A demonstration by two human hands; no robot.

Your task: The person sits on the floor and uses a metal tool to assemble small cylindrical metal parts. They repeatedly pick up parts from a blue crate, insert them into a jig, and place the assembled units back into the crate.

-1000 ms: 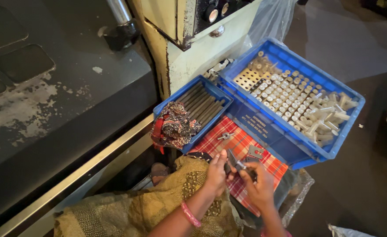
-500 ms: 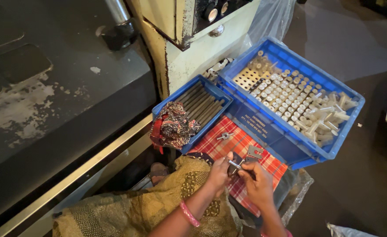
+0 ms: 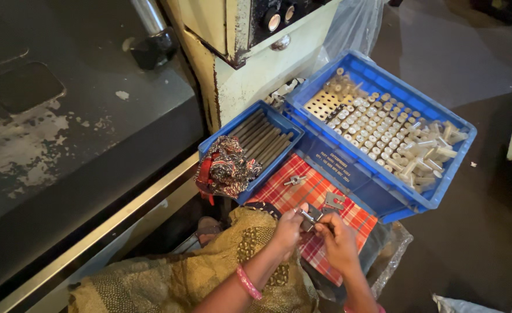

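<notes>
Two hands joined on a small metal part, low centre of frame.

Left hand and right hand both pinching small metal part, over red checked cloth with loose metal pieces. Above, small blue bin holding dark rods and patterned rag. Upper right, large blue crate of pale cylinders.

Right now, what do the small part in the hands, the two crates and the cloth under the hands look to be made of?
Small part: likely bare metal, grey with bright glints.
Large crate and small crate: moulded plastic, matte blue with ribbed rims.
Cloth: woven fabric, red checked and creased.
</notes>
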